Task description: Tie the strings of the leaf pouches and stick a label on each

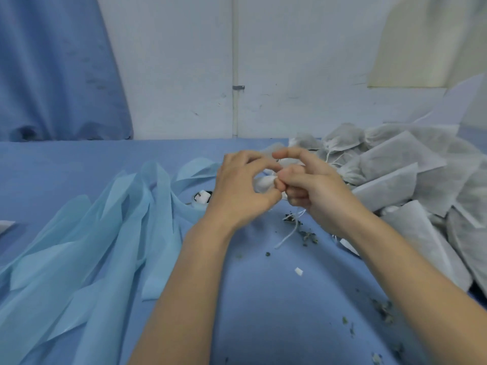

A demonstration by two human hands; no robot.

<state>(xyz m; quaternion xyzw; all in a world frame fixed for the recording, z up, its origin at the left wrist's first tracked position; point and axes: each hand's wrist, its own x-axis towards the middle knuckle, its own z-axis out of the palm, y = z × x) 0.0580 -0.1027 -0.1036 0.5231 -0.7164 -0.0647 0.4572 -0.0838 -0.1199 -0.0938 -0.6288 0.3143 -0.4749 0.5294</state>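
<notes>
I am looking at a small white pouch (264, 183) sitting just above the middle of the frame, held up off the table between both hands. My left hand (241, 189) is curling round its left side, fingers bent and thumb tucked in against the cloth. My right hand (311, 189) is pinching the pouch's neck from the right, its lower fingers folded tight while the forefinger is arching up and over toward the left hand. A white string (290, 230) is hanging from under the right hand, trailing down until its end is lying on the blue table (263, 312). Around that loose end, dark leaf crumbs (307, 237) are lying scattered on the cloth, with more of them toward the lower right of the frame. A small white scrap (298, 271) is lying just below the centre. On the right side of the frame a pile of grey pouches (411, 175) is spreading from the table's far edge down toward the right forearm. On the left, pale blue strips (105, 233) are fanning out across the table toward the lower left corner. Just left of the left hand something small, white and dark (202, 197) is peeking out from the strips; I cannot tell what it is.
</notes>
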